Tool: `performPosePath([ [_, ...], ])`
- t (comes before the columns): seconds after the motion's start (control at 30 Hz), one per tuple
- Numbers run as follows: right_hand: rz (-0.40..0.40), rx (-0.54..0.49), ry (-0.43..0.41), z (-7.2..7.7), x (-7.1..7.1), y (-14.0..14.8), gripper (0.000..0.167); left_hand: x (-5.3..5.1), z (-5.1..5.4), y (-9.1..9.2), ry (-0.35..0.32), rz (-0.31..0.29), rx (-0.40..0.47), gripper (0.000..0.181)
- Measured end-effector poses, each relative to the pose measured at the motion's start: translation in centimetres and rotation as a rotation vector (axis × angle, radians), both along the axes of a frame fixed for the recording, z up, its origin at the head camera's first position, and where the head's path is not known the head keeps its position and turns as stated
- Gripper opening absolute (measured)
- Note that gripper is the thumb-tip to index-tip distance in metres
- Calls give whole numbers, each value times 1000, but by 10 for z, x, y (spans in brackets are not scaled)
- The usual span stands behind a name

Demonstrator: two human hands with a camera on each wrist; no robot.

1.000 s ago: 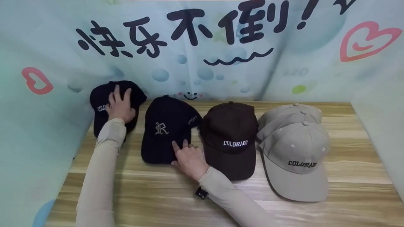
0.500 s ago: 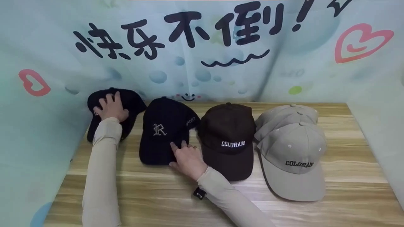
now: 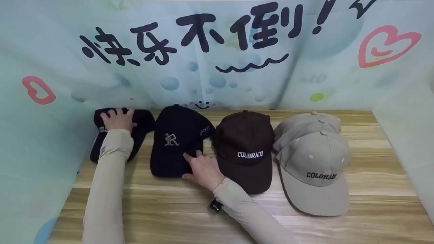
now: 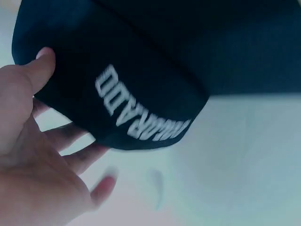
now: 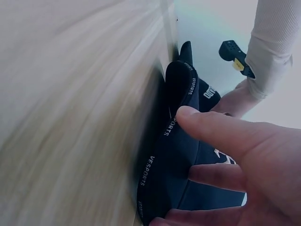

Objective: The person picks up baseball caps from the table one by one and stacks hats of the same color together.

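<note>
At the far left of the head view, my left hand [image 3: 117,120] grips the crown of a dark navy cap [image 3: 144,122] with white lettering. The left wrist view has the thumb over the front of this navy cap [image 4: 146,61] and other fingers partly hidden behind its edge. My right hand [image 3: 203,169] rests its fingers on the brim of a second navy cap [image 3: 176,128] with an "R" emblem. In the right wrist view the thumb touches that second cap [image 5: 169,165] at the brim's lettered edge, fingers fairly straight.
A dark brown "COLORADO" cap [image 3: 247,135] stands right of the "R" cap. Several overlapping grey caps [image 3: 320,162] stand farther right. All are on a wood-grain table [image 3: 176,213], with a printed cloth backdrop [image 3: 162,81] behind and at the sides.
My left hand has lowered the far-left cap toward the table and slightly to the left. The right hand keeps its place on the "R" cap. The head view has shifted a little.
</note>
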State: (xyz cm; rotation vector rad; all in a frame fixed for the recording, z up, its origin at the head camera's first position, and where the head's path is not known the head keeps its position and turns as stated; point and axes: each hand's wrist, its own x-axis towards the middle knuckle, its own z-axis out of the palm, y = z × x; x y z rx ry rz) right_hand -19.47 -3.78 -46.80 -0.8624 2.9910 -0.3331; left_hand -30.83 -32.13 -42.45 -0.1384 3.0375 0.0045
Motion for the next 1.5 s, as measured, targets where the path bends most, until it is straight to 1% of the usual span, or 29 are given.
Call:
performPosePath([
  [0.1, -6, -1, 7, 0, 0, 1, 69, 0, 8, 3, -47, -1, 1, 57],
  [0.2, -8, 2, 26, -1, 0, 1, 69, -2, 17, 3, -82, -4, 33, 62],
  [0.27, -6, 3, 45, -2, 0, 1, 69, -2, 22, 2, -95, -21, 40, 57],
  [0.33, -5, 4, 62, -2, 1, 1, 69, -3, 26, 0, -97, -54, 35, 49],
  [0.4, -4, 1, 67, -2, 1, 1, 68, -5, 27, -2, -90, -88, 18, 45],
  [0.47, -5, -4, 63, -2, 2, 1, 68, -7, 26, -4, -77, -114, 7, 48],
  [0.53, -6, -12, 56, -3, 2, 1, 68, -8, 25, -5, -72, -116, 13, 52],
  [0.63, -12, -21, 49, -3, 2, 2, 68, -11, 23, -6, -83, -102, 39, 56],
  [0.73, -15, -22, 48, -4, 2, 2, 68, -13, 20, -7, -90, -109, 55, 52],
  [0.87, -15, -21, 55, -5, 3, 2, 68, -16, 20, -5, -64, -142, 66, 42],
  [0.97, -18, -23, 64, -6, 3, 2, 67, -18, 23, -5, -87, -163, 75, 35],
  [1.13, -21, -27, 71, -6, 4, 2, 66, -21, 31, -11, -184, -202, 106, 28],
  [1.23, -24, -17, 101, -7, 4, 3, 66, -23, 35, -15, -201, -220, 142, 16],
  [1.3, -26, -11, 120, -8, 4, 3, 66, -22, 38, -17, -193, -232, 162, 11],
  [1.4, -28, -8, 125, -9, 4, 3, 66, -22, 42, -21, -184, -246, 173, 13],
  [1.5, -30, -12, 110, -9, 4, 2, 66, -20, 45, -25, -213, -256, 189, 23],
])
